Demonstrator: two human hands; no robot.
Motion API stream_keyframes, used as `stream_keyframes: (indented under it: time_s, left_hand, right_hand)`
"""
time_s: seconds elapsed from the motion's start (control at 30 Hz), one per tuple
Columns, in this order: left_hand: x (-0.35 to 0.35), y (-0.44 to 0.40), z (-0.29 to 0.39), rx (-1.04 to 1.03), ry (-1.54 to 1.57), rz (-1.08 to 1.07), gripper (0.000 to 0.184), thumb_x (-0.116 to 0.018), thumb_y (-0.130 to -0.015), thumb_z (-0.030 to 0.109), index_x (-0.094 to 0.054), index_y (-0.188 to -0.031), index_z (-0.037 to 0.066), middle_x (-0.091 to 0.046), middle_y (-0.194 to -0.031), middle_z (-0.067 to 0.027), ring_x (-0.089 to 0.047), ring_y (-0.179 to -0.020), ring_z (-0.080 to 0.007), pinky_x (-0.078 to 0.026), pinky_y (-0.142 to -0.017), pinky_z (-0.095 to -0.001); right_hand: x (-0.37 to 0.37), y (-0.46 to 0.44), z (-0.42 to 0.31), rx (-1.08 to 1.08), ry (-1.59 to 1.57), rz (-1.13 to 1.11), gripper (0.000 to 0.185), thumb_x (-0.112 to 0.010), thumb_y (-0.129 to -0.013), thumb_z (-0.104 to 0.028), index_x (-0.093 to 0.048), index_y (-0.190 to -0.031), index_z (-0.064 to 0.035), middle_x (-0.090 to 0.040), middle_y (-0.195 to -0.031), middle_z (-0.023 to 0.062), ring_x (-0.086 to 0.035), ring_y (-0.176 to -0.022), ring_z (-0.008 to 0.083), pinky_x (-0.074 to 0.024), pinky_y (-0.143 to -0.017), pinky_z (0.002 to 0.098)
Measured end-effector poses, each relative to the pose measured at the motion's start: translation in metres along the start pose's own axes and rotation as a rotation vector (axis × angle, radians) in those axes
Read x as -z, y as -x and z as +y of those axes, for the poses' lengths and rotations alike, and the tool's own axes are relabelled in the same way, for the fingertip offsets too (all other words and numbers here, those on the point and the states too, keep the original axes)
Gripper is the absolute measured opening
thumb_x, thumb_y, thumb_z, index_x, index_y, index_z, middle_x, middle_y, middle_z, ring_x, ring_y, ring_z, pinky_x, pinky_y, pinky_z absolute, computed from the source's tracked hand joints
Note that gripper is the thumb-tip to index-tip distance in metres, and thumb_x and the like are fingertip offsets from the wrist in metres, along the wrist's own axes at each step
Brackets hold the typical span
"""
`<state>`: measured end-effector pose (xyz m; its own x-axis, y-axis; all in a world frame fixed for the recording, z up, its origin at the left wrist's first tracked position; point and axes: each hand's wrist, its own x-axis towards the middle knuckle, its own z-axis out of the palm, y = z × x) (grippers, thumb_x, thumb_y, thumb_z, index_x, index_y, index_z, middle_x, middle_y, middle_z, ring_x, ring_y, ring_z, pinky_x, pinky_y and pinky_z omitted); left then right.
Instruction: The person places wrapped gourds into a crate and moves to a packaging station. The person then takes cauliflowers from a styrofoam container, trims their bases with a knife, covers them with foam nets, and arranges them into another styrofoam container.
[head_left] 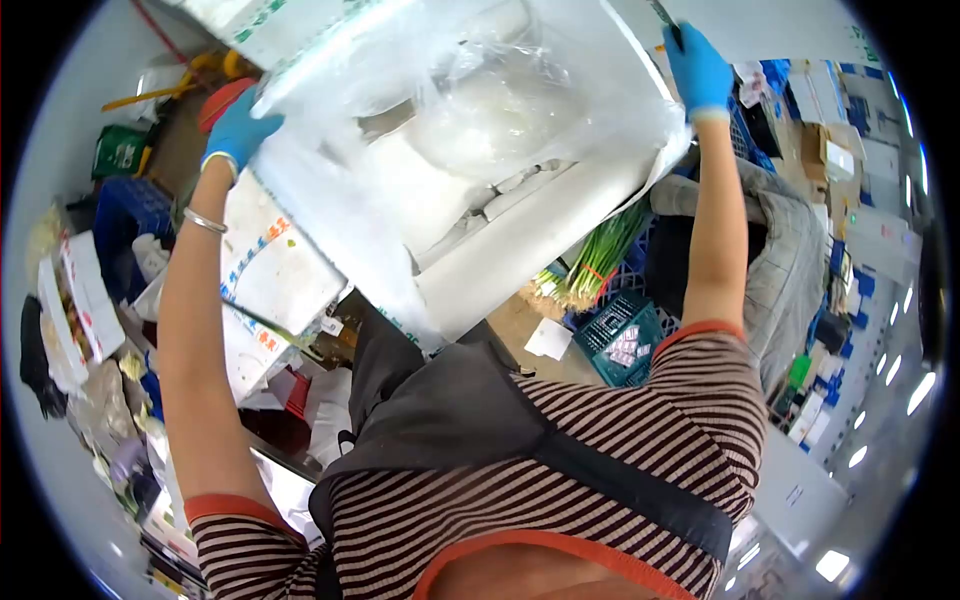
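A large white foam box (540, 235), lined with clear plastic film (500, 100), stands tilted open in front of me. Pale crumpled material shows through gaps in the film, but its kind is unclear. My left hand (240, 130), in a blue glove, is closed at the box's left rim, its thumb pointing inward. At the far right side is my right hand (700, 75), also gloved in blue. Its fingers are closed around a thin dark tool (672, 30), whose kind I cannot make out, beside the box's right edge.
Below the box lie bundled green onions (605, 255) and a green crate (625, 340). More white foam boxes (270, 270) are stacked at the left, near a blue crate (130, 225). A grey padded cover (785, 270) is at the right. A white paper (548, 339) lies on the floor.
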<state>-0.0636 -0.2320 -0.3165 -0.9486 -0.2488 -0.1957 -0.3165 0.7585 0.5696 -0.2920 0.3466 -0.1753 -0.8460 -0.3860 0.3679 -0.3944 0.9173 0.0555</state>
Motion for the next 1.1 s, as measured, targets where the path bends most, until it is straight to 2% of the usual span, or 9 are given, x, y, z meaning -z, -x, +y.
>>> stream_keyframes:
  time_s: [0.07, 0.13, 0.17, 0.27, 0.37, 0.4, 0.5, 0.77, 1.1]
  left_hand:
    - [0.004, -0.006, 0.005, 0.099, 0.056, -0.169, 0.065, -0.073, -0.076, 0.036, -0.056, -0.130, 0.004, -0.066, -0.114, -0.0192, -0.065, -0.100, -0.0267, -0.049, -0.090, -0.0350]
    - [-0.001, -0.013, -0.013, 0.072, 0.015, -0.182, 0.054, -0.072, -0.076, 0.032, -0.063, -0.121, 0.003, -0.069, -0.106, -0.0174, -0.067, -0.091, -0.0240, -0.051, -0.084, -0.0348]
    - [-0.002, -0.014, -0.011, 0.092, 0.021, -0.225, 0.053, -0.071, -0.075, 0.031, -0.064, -0.119, 0.003, -0.069, -0.106, -0.0178, -0.068, -0.091, -0.0246, -0.051, -0.084, -0.0354]
    - [0.008, 0.016, 0.005, 0.031, -0.083, -0.211, 0.049, -0.069, -0.072, 0.030, -0.066, -0.114, 0.004, -0.069, -0.101, -0.0199, -0.069, -0.086, -0.0299, -0.053, -0.079, -0.0392]
    - [-0.011, 0.090, 0.011, -0.067, -0.387, 0.052, 0.042, -0.066, -0.074, 0.034, -0.068, -0.108, 0.009, -0.070, -0.094, -0.0195, -0.067, -0.082, -0.0380, -0.054, -0.079, -0.0442]
    - [-0.014, 0.117, 0.021, -0.005, -0.293, 0.004, 0.040, -0.065, -0.075, 0.034, -0.068, -0.107, 0.010, -0.070, -0.093, -0.0188, -0.067, -0.082, -0.0381, -0.053, -0.079, -0.0449]
    - [-0.028, 0.182, 0.056, 0.265, -0.068, -0.073, 0.043, -0.068, -0.075, 0.034, -0.067, -0.107, 0.004, -0.070, -0.096, -0.0207, -0.068, -0.087, -0.0352, -0.053, -0.083, -0.0420]
    - [-0.071, 0.299, 0.081, 0.355, 0.025, 0.133, 0.050, -0.064, -0.079, 0.025, -0.060, -0.126, 0.010, -0.068, -0.084, -0.0212, -0.067, -0.077, -0.0390, -0.054, -0.072, -0.0464]
    - [-0.057, 0.487, 0.066, 0.611, 0.275, 0.314, 0.058, -0.067, -0.078, 0.024, -0.056, -0.132, 0.005, -0.069, -0.102, -0.0207, -0.069, -0.091, -0.0334, -0.054, -0.081, -0.0401]
  right_hand:
    - [0.007, 0.057, 0.012, -0.203, -0.176, 0.256, 0.027, -0.062, -0.091, -0.034, -0.068, -0.097, -0.0085, -0.069, -0.089, 0.0143, -0.067, -0.076, 0.0303, -0.0508, -0.067, 0.0377]
    - [-0.024, 0.105, 0.060, -0.521, -0.478, 0.391, 0.026, -0.068, -0.089, -0.029, -0.071, -0.100, -0.0051, -0.069, -0.082, 0.0026, -0.061, -0.069, 0.0152, -0.0504, -0.068, 0.0314]
    - [-0.043, 0.125, 0.089, -0.899, -0.874, 0.297, 0.035, -0.067, -0.090, -0.034, -0.072, -0.103, -0.0025, -0.068, -0.090, 0.0023, -0.060, -0.077, 0.0135, -0.0505, -0.074, 0.0304]
    - [-0.122, 0.153, 0.133, -1.183, -1.463, -0.065, 0.054, -0.054, -0.096, -0.048, -0.062, -0.120, -0.0004, -0.066, -0.111, 0.0084, -0.060, -0.099, 0.0197, -0.0490, -0.089, 0.0321]
    - [-0.192, 0.152, 0.193, -0.610, -1.562, -0.450, 0.044, -0.037, -0.105, -0.031, -0.046, -0.135, 0.0003, -0.058, -0.127, 0.0091, -0.057, -0.111, 0.0200, -0.0457, -0.100, 0.0315]
    - [-0.176, 0.134, 0.175, -0.583, -1.592, -0.531, 0.040, -0.036, -0.105, -0.020, -0.042, -0.139, -0.0011, -0.058, -0.127, 0.0090, -0.056, -0.114, 0.0189, -0.0438, -0.103, 0.0307]
    - [-0.175, 0.100, 0.171, -0.511, -1.518, -0.578, 0.040, -0.036, -0.105, -0.020, -0.042, -0.140, -0.0014, -0.058, -0.128, 0.0089, -0.056, -0.114, 0.0188, -0.0437, -0.103, 0.0308]
    - [-0.143, 0.030, 0.142, -0.479, -1.243, -0.491, 0.040, -0.037, -0.105, -0.018, -0.042, -0.141, -0.0023, -0.058, -0.128, 0.0089, -0.056, -0.114, 0.0185, -0.0434, -0.103, 0.0311]
    - [-0.028, -0.030, -0.010, -0.146, -1.061, -0.369, 0.040, -0.038, -0.104, -0.017, -0.041, -0.142, -0.0034, -0.058, -0.128, 0.0088, -0.056, -0.114, 0.0182, -0.0430, -0.103, 0.0314]
